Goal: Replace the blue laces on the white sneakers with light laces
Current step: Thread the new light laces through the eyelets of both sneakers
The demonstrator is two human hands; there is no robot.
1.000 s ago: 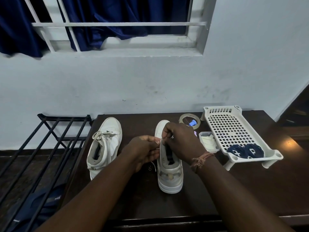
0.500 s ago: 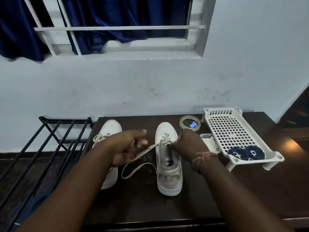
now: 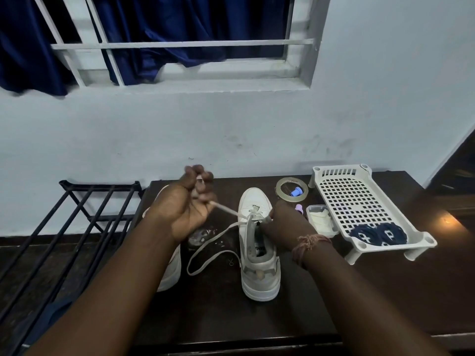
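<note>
A white sneaker (image 3: 259, 268) stands toe-away in the middle of the dark table (image 3: 385, 299). A light lace (image 3: 210, 249) runs from its front eyelets out to the left and loops on the table. My left hand (image 3: 189, 204) is raised left of the shoe and grips this lace, pulling it taut. At the shoe's right side, by the front eyelets, my right hand (image 3: 285, 224) holds the other part of the lace. The second white sneaker (image 3: 172, 271) lies behind my left forearm, mostly hidden. Two rolled blue laces (image 3: 377, 235) lie in the white perforated tray (image 3: 347, 194).
A tape roll (image 3: 291, 192) with a small blue cap inside sits behind the shoe. A small clear box (image 3: 321, 219) with light material stands between shoe and tray. A black metal rack (image 3: 77, 227) stands left of the table. The wall is just behind.
My left hand has risen and moved back and left, drawing the light lace through the front eyelets. My right hand has stayed at the shoe's right side.
</note>
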